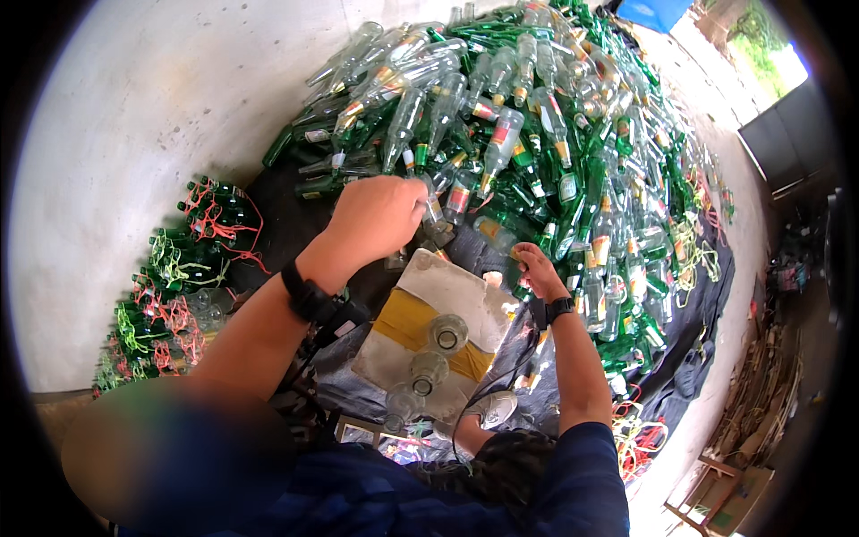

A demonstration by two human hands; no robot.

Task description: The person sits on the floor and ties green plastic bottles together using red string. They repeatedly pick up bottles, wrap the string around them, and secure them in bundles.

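Note:
My left hand (380,213) is curled into a fist at the near edge of the bottle pile. Its fingertips are mostly hidden, and it appears to grip a labelled clear glass bottle (435,209). Further right, my right hand (539,272) pinches the neck of another clear glass bottle (495,233), whose base points up and left. Between my forearms stands a worn white block (429,275) with a band of yellow tape. Upright on its near part are three clear glass bottles (429,373), seen from above.
A large heap of green and clear bottles (523,134) spreads ahead over black sheeting (272,211). Bundles of bottles (215,208) tied with red and green string line the left wall (134,121). Loose string (641,436) lies at lower right. A dark cable (496,379) hangs near my foot.

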